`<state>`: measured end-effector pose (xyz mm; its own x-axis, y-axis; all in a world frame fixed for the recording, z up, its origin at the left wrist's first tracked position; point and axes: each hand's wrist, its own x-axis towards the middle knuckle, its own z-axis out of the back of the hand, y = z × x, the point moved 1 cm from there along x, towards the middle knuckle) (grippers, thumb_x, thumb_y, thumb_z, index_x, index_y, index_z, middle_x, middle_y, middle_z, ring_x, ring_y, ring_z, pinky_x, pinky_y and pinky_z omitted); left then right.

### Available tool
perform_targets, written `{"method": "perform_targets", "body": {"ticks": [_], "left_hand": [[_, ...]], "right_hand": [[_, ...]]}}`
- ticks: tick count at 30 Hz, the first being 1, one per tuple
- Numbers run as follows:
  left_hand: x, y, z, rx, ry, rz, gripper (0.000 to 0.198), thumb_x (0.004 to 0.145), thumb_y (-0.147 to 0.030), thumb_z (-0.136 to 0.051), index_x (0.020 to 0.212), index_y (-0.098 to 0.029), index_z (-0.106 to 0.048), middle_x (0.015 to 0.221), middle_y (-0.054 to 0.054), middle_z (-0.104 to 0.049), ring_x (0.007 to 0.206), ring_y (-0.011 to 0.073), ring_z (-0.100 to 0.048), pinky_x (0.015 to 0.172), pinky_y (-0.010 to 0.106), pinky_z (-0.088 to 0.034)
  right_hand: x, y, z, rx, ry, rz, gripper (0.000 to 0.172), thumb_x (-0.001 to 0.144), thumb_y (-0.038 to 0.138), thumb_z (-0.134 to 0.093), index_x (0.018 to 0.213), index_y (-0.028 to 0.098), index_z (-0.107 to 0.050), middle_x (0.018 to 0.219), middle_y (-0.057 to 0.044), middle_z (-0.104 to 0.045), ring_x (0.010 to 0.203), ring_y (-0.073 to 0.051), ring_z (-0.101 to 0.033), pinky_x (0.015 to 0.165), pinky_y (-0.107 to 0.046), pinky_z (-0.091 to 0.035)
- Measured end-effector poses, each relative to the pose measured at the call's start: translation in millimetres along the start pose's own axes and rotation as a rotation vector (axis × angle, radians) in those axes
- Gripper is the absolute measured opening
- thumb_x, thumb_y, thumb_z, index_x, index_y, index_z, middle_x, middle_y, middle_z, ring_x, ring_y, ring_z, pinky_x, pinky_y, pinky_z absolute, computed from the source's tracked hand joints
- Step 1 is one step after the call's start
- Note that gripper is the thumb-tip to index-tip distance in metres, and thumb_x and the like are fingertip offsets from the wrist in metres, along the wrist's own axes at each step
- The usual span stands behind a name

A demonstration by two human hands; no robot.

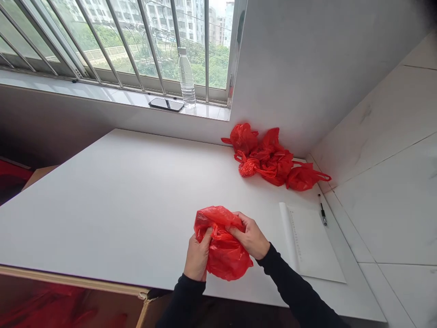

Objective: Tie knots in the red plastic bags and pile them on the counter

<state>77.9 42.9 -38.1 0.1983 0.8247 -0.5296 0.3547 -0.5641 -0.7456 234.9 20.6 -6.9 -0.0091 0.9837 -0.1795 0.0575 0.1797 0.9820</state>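
Observation:
Both of my hands grip a crumpled red plastic bag (229, 259) above the front part of the white table (136, 196). My left hand (197, 255) is closed on the bag's left side, its thumb pressing into the folds. On the upper right side, my right hand (251, 236) pinches the film between thumb and fingers. Some fingers of each hand are hidden behind the bag. Its inside cannot be seen. Farther back, against the wall, lies a heap of crumpled red plastic bags (273, 159), some with their handles sticking out.
An open notebook (314, 241) and a black pen (322, 210) lie at the right, by the tiled wall. A water bottle (186, 79) and a phone (166, 105) rest on the windowsill. At lower left, a cardboard box (112, 284) holds red plastic.

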Motion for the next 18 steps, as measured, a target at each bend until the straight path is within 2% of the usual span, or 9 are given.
{"method": "perform_targets", "body": {"ticks": [4, 6, 8, 12, 15, 18], "left_hand": [[-6, -5, -3.8, -0.021, 0.092, 0.041, 0.038, 0.072, -0.044, -0.079, 0.098, -0.016, -0.071, 0.094, 0.011, -0.075, 0.087, 0.0280, -0.070, 0.074, 0.035, -0.054], [-9, -9, -5.7, -0.003, 0.175, 0.061, 0.039, 0.071, -0.039, -0.081, 0.101, -0.017, -0.071, 0.101, 0.013, -0.074, 0.089, 0.0297, -0.070, 0.077, 0.037, -0.054], [-10, -12, -6.3, 0.024, 0.210, 0.062, 0.040, 0.067, -0.036, -0.084, 0.100, -0.017, -0.072, 0.102, 0.014, -0.074, 0.089, 0.0314, -0.070, 0.077, 0.039, -0.054], [-6, -11, -3.0, 0.017, 0.122, 0.020, 0.041, 0.060, -0.030, -0.087, 0.096, -0.017, -0.075, 0.092, 0.011, -0.076, 0.089, 0.0323, -0.070, 0.076, 0.039, -0.054], [-3, -10, -0.5, 0.017, 0.073, 0.008, 0.036, 0.061, -0.030, -0.087, 0.091, -0.016, -0.074, 0.086, 0.009, -0.076, 0.087, 0.0318, -0.070, 0.071, 0.036, -0.054], [-6, -13, -1.8, 0.042, 0.136, 0.020, 0.034, 0.070, -0.035, -0.081, 0.097, -0.016, -0.072, 0.092, 0.009, -0.076, 0.090, 0.0295, -0.070, 0.073, 0.034, -0.054]], "right_hand": [[2, 0, 2, -0.044, -0.046, 0.023, 0.030, 0.091, 0.045, -0.058, 0.102, 0.019, -0.068, 0.096, -0.005, -0.072, 0.088, -0.021, -0.065, 0.079, -0.032, -0.052], [3, -1, 4, -0.045, -0.060, 0.012, 0.032, 0.093, 0.046, -0.054, 0.099, 0.018, -0.069, 0.092, -0.004, -0.071, 0.082, -0.020, -0.065, 0.075, -0.031, -0.052], [2, -1, 5, -0.059, -0.063, 0.008, 0.035, 0.094, 0.048, -0.052, 0.100, 0.018, -0.070, 0.092, -0.005, -0.071, 0.083, -0.020, -0.065, 0.076, -0.032, -0.052], [-2, 1, 7, -0.095, 0.021, -0.033, 0.037, 0.091, 0.048, -0.059, 0.114, 0.020, -0.065, 0.109, -0.006, -0.070, 0.098, -0.022, -0.065, 0.088, -0.035, -0.052], [-5, 0, 8, -0.115, 0.114, -0.093, 0.040, 0.084, 0.042, -0.070, 0.117, 0.020, -0.062, 0.108, -0.005, -0.069, 0.096, -0.021, -0.065, 0.087, -0.036, -0.052], [-4, -3, 10, -0.060, 0.080, -0.097, 0.033, 0.084, 0.038, -0.070, 0.109, 0.018, -0.064, 0.104, -0.006, -0.070, 0.093, -0.022, -0.066, 0.084, -0.036, -0.053]]}}
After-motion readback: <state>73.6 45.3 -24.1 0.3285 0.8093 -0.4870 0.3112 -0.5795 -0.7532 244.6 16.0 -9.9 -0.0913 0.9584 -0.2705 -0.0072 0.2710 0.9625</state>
